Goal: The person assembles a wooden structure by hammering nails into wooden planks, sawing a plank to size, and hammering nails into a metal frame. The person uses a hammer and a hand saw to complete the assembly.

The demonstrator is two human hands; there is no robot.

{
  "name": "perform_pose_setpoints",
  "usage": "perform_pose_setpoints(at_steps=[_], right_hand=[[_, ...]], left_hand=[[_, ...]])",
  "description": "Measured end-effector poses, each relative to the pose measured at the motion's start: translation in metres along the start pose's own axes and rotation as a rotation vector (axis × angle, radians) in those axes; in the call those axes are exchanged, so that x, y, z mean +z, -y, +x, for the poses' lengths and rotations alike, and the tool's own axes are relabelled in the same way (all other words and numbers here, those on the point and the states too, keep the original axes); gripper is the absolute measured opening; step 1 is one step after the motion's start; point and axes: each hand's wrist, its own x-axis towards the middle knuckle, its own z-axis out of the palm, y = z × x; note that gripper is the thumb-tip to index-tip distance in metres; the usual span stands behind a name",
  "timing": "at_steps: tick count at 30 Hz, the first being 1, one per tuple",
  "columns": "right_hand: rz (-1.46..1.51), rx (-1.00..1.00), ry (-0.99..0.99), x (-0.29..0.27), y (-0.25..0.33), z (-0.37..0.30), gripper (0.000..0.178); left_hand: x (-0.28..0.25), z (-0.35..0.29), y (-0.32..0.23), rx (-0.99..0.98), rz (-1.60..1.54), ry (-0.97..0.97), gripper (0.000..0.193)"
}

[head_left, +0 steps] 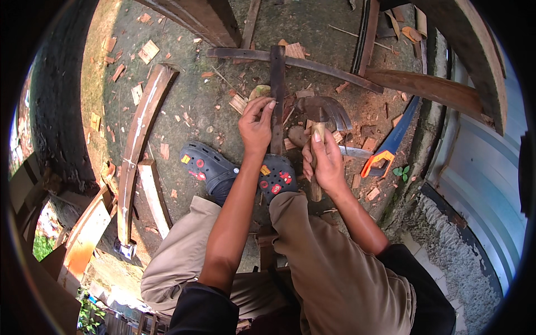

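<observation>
My right hand (pixel 328 162) is wrapped around the wooden handle of a claw hammer (pixel 317 187). The hammer's dark metal head points away from me, with its claws turned to the right. Just left of it, my left hand (pixel 256 125) pinches thumb and forefinger together at the edge of a narrow dark wooden strip (pixel 277 75). Whatever is between those fingertips is too small to make out. That strip runs away from me and crosses a second, longer wooden strip (pixel 240 54) at its far end.
A handsaw (pixel 397 131) with a blue blade and orange handle lies at the right, near a knife-like blade (pixel 355 152). Long timbers (pixel 142 134) lie at the left. Wood chips (pixel 149 51) litter the concrete. Upright beams (pixel 204 22) and corrugated metal (pixel 474 173) border the space.
</observation>
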Motion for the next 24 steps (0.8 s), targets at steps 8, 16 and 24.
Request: perform_pose_setpoints(at_steps=[8,16,24], right_hand=[[0.008,0.000,0.031,-0.002,-0.001,0.001,0.034],[0.012,-0.008,-0.012,0.005,0.001,0.001,0.035],[-0.477,-0.409,0.067,-0.007,-0.024,0.007,0.046]], left_hand=[[-0.004,0.005,0.001,0.140,0.101,0.060,0.012],[-0.006,0.005,-0.004,0.255,0.213,0.095,0.016],[-0.008,0.010,0.002,0.372,0.302,0.134,0.020]])
